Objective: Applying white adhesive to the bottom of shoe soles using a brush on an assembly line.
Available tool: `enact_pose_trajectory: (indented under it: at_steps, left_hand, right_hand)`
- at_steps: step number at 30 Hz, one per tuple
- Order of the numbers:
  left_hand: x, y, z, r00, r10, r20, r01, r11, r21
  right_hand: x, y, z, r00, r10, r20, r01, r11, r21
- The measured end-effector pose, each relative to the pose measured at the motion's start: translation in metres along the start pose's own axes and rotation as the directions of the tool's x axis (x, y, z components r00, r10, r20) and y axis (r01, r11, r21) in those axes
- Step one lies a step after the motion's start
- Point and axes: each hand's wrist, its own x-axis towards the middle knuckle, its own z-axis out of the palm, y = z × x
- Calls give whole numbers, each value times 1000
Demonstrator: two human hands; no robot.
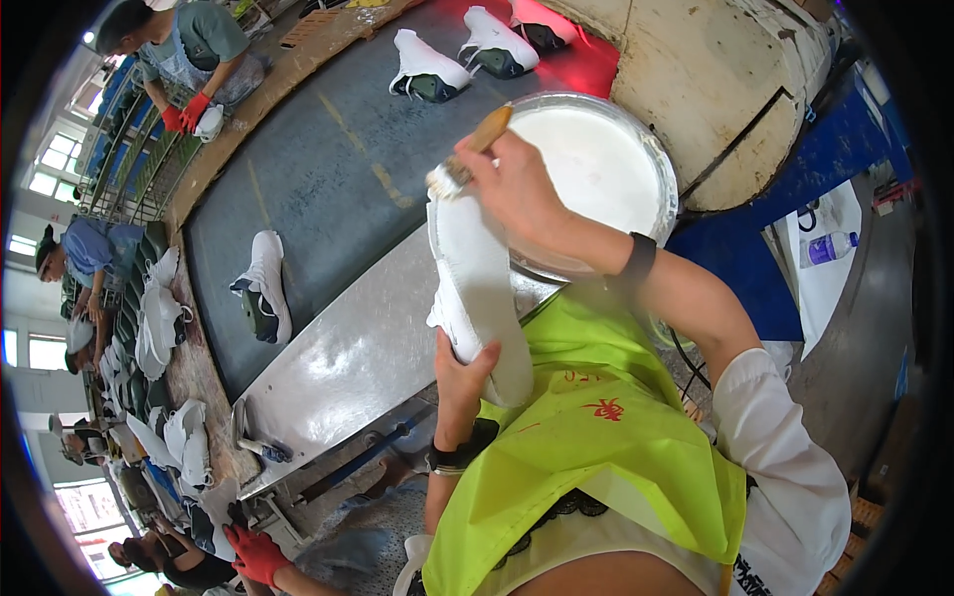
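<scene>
My left hand (463, 382) is closed around the lower end of a white shoe (477, 283), fingers on one side and thumb on the other. The shoe is tipped so that its pale sole faces up. In my right hand (522, 189) is a paintbrush (489, 129) with a wooden handle, gripped low near the bristles. Its white-coated bristles touch the far tip of the sole. Just beyond my right wrist stands a round tub (672, 184) of white liquid, its rim partly hidden by my forearm.
A dark conveyor belt (328, 189) carries several white shoes, one shoe (263, 283) near its left edge. A metal ledge (348, 348) borders the belt. Red light glows beside a worn beige machine housing (715, 89). Co-workers handle shoes at left; a red-gloved hand (256, 554) shows lower left.
</scene>
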Motion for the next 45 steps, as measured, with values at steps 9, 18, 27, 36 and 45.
enact_pose_trajectory:
  at_steps: [9, 18, 27, 36, 45]
  left_hand:
    - [-2, 11, -23, 1000, -12, -16, 10, 988, -157]
    - [-9, 18, -23, 1000, -24, 10, 26, 979, -200]
    - [-9, 15, -30, 997, -72, 15, 73, 982, -173]
    - [-19, 22, -37, 998, -61, -35, 53, 978, -200]
    - [13, 50, -43, 995, -94, -36, 88, 985, -150]
  right_hand:
    - [-70, -12, -45, 962, 170, 214, -155, 984, -86]
    - [-32, -10, -19, 956, -247, 156, 249, 969, 8]
    - [-33, -48, -15, 905, 50, 422, -85, 994, 65]
    - [-56, -9, -2, 985, 157, 77, -154, 987, -37]
    - [-11, -14, 6, 999, -34, -4, 34, 998, -43]
